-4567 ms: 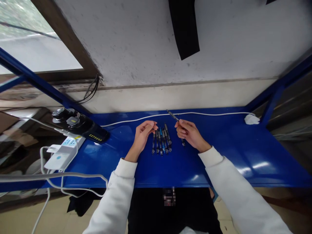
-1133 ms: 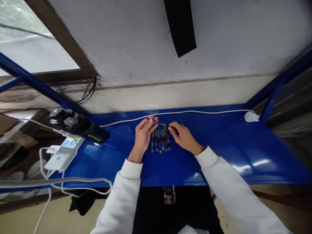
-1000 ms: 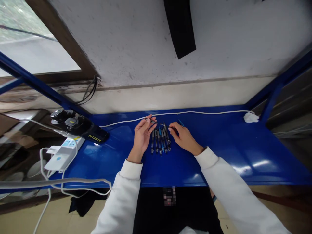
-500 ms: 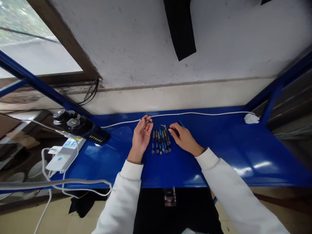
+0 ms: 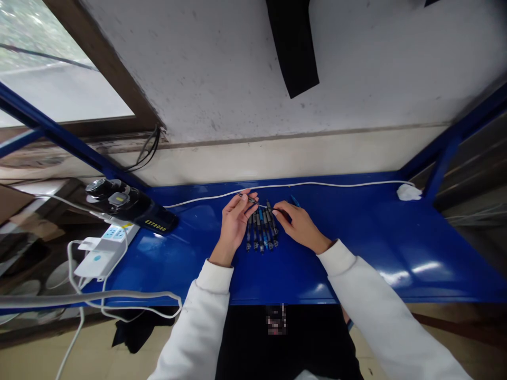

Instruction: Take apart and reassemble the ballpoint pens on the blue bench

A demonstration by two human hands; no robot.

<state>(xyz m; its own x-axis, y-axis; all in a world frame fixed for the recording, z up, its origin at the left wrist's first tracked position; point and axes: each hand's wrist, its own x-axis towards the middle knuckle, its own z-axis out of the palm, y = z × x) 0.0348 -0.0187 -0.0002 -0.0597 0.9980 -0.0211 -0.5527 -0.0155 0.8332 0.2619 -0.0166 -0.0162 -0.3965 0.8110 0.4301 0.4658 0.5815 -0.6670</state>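
Observation:
Several click pens [image 5: 261,229], mostly dark and clear with some blue, lie side by side on the blue tabletop [image 5: 253,282] between my hands. My left hand [image 5: 234,219] is at their upper left, palm turned up, its thumb and fingers pinching a thin dark pen part [image 5: 248,199]. At the right of the row, my right hand [image 5: 299,224] is curled round a pen, its blue end [image 5: 295,200] showing behind the knuckles. A dark tip pokes out at the right fingertips, close to the row's top; the middle of that pen is hidden.
A black bottle [image 5: 130,206] lies slanted at the left, beside a white power strip [image 5: 105,250] with loose cords. A white cable [image 5: 317,183] runs along the table's back, ending near a crumpled white tissue [image 5: 409,192]. Blue frame posts [image 5: 439,169] rise at the sides.
My left hand has moved right, toward the pens and my right hand, and the dark part in it has come along. My right hand is almost still.

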